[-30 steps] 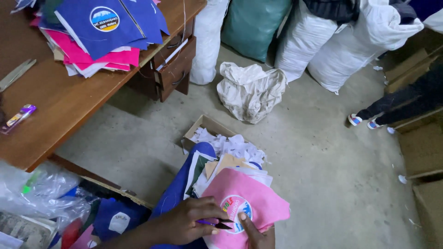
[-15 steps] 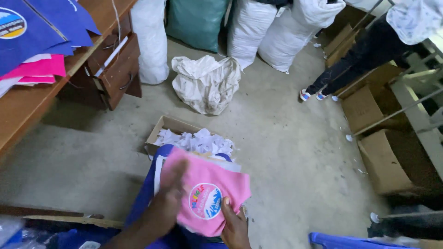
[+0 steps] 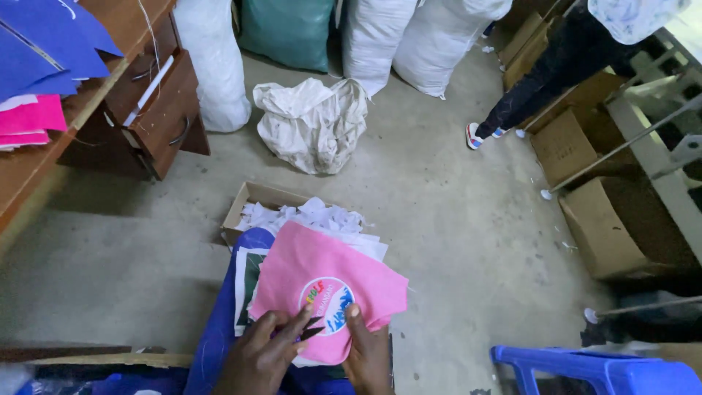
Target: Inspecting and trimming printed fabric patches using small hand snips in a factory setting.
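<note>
**Pink cloth in hand above a scrap-strewn workshop floor**

A bare grey concrete floor (image 3: pixel 453 212) runs between a wooden table (image 3: pixel 44 164) at left, with brown drawers (image 3: pixel 161 110) under it, and a row of stuffed sacks (image 3: pixel 431 36), white and green, along the back. A crumpled white sack (image 3: pixel 314 121) slumps just before them. Flat brown cartons (image 3: pixel 614 227) sit at right beside another person's dark trouser leg (image 3: pixel 556 69), and a blue plastic stool (image 3: pixel 599 369) shows at the lower edge. On the table lie blue and pink fabric sheets (image 3: pixel 36 88). Low in the middle, the person's left hand (image 3: pixel 259 358) and right hand (image 3: pixel 369 355) both grasp the near edge of a soft pink cloth piece (image 3: pixel 322 271) bearing a round, many-coloured printed badge (image 3: pixel 327 306); thumbs and fingers press on its face. The cloth lies over a stack of paler pieces on blue fabric (image 3: pixel 219 322), just before an open cardboard box (image 3: pixel 252 201) heaped with white paper scraps (image 3: pixel 307 216).
</note>
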